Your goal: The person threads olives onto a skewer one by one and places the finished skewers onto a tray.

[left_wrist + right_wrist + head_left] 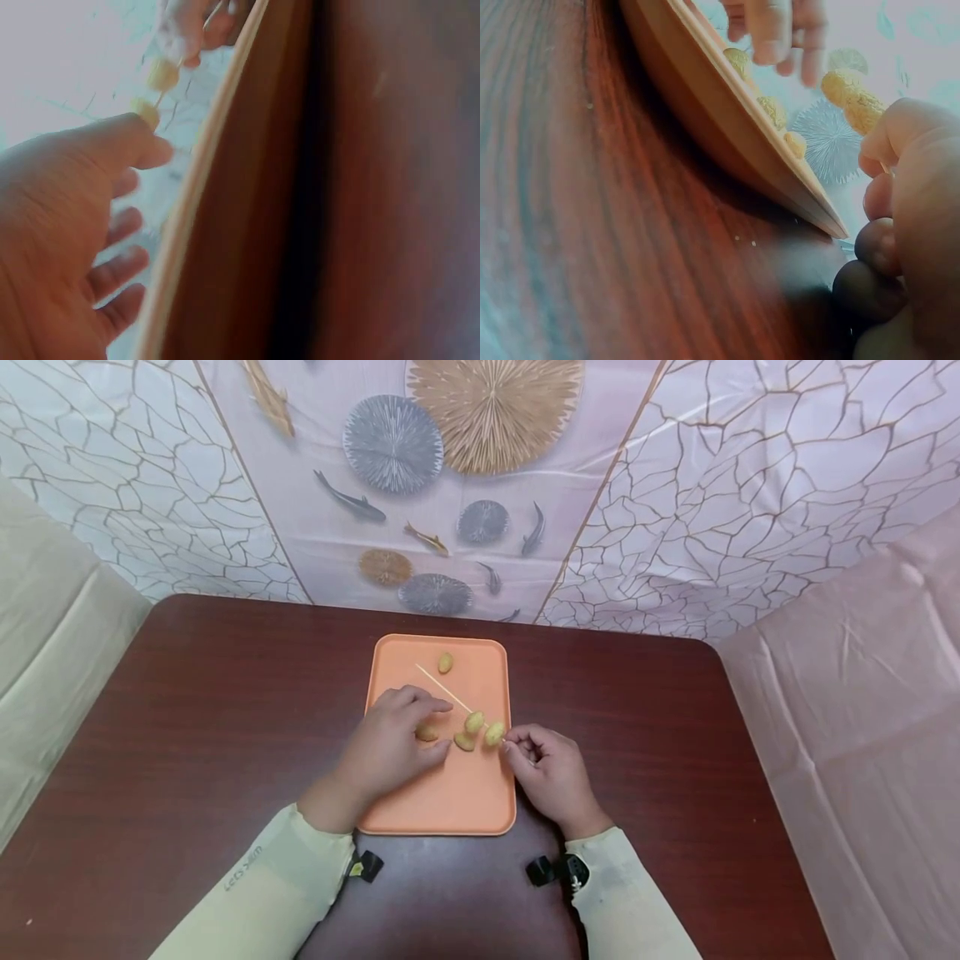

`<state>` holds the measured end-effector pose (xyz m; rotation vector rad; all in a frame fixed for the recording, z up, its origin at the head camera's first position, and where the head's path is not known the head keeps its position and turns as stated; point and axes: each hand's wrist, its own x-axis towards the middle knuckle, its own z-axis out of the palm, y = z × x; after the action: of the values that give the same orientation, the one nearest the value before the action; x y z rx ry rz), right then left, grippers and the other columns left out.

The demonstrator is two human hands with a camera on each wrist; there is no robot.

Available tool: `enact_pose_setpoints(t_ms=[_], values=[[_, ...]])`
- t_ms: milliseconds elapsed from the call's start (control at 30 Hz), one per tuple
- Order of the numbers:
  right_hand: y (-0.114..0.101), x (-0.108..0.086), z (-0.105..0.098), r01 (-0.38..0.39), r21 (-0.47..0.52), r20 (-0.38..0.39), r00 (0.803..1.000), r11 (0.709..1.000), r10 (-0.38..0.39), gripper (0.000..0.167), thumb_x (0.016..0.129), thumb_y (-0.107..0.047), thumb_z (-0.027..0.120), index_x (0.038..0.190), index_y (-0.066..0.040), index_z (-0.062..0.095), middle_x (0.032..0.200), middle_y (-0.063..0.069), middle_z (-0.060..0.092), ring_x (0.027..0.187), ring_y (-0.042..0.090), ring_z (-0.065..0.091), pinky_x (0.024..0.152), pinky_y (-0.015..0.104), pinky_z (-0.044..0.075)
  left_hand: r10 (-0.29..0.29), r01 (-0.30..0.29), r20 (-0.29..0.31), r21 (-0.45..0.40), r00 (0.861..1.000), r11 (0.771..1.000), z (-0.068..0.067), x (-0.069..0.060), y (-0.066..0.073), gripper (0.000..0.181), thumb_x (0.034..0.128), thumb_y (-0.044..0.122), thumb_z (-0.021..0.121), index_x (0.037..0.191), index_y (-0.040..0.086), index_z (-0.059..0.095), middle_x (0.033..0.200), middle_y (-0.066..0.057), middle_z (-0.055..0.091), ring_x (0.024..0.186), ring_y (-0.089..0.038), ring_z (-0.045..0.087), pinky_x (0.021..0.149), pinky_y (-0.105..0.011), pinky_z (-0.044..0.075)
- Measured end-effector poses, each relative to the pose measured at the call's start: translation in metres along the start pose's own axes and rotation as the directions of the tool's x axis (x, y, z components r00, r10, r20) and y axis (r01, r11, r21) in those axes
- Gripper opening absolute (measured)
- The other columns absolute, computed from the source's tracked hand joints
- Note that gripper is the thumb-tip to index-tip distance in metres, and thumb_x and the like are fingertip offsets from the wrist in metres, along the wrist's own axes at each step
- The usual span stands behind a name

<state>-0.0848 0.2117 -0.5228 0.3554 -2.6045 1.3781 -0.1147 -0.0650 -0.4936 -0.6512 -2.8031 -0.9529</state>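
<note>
My right hand (550, 770) pinches the end of a thin wooden skewer (442, 687) at the tray's right edge. Threaded near that end are two small yellow-green oval pieces (494, 733), which look wrinkled in the right wrist view (864, 111); their exact kind I cannot tell. My left hand (392, 739) hovers over the left part of the orange tray (435, 810), thumb and index finger apart, holding nothing visible. Between its thumb and index finger lies a loose oval piece (427, 734), partly covered. Another loose piece (464, 742) lies just below the skewered ones.
One more oval piece (446, 662) lies near the tray's far edge. Under the tray is a dark red-brown wooden table (225, 710). A patterned sheet (315, 560) hangs behind the table, and plain cloth (847, 693) hangs at the sides.
</note>
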Motion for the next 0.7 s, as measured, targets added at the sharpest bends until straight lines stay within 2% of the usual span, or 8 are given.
enact_pose_setpoints(t_ms=[167,333,433,567,700], values=[[0.0009,0.0007,0.0003,0.001,-0.001,-0.003,1.000,1.000,-0.001,0.004,0.105,-0.017,0.080,0.101,-0.016,0.081,0.076,-0.007,0.062,0.061,0.007,0.053,0.056,0.022,0.046,-0.070,0.066,0.076,0.055,0.995,0.996,-0.0037,0.0010,-0.0093,0.046,0.0907,0.032,0.091,0.131,0.012,0.079,0.121,-0.007,0.072,0.113,-0.032,0.068,0.103,-0.049,0.060],[0.0006,0.0010,0.0003,0.005,-0.002,-0.003,1.000,1.000,-0.005,0.004,0.104,-0.017,0.081,0.100,-0.017,0.081,0.077,-0.008,0.063,0.062,0.007,0.053,0.056,0.022,0.047,-0.089,0.086,0.129,0.031,0.988,0.996,-0.0026,0.0013,-0.0117,0.034,0.0914,0.028,0.090,0.119,0.012,0.079,0.110,-0.004,0.068,0.102,-0.026,0.066,0.095,-0.044,0.060],[0.0003,0.0012,0.0003,0.006,0.001,0.000,1.000,1.000,-0.006,0.004,0.104,-0.017,0.081,0.100,-0.017,0.081,0.077,-0.008,0.064,0.062,0.007,0.054,0.056,0.022,0.047,-0.064,0.065,0.115,-0.006,0.991,0.998,-0.0017,0.0019,-0.0113,0.021,0.0932,0.020,0.086,0.112,0.013,0.079,0.103,-0.002,0.067,0.093,-0.021,0.064,0.089,-0.039,0.059],[0.0004,0.0010,0.0001,0.003,0.001,0.005,1.000,1.000,-0.003,0.006,0.104,-0.018,0.081,0.099,-0.016,0.080,0.077,-0.008,0.064,0.063,0.008,0.054,0.057,0.022,0.047,-0.034,0.036,0.066,-0.035,0.997,0.999,-0.0004,0.0027,-0.0105,0.011,0.0969,0.014,0.081,0.107,0.012,0.081,0.100,-0.001,0.069,0.088,-0.018,0.064,0.083,-0.035,0.059],[0.0008,0.0006,0.0001,0.001,-0.002,0.006,1.000,1.000,-0.001,0.006,0.105,-0.019,0.081,0.099,-0.016,0.080,0.077,-0.008,0.063,0.063,0.008,0.054,0.057,0.022,0.047,-0.059,0.060,0.012,-0.079,0.998,0.995,0.0000,0.0030,-0.0102,0.011,0.0995,0.016,0.080,0.110,0.012,0.082,0.097,-0.002,0.072,0.088,-0.019,0.065,0.080,-0.035,0.058]])
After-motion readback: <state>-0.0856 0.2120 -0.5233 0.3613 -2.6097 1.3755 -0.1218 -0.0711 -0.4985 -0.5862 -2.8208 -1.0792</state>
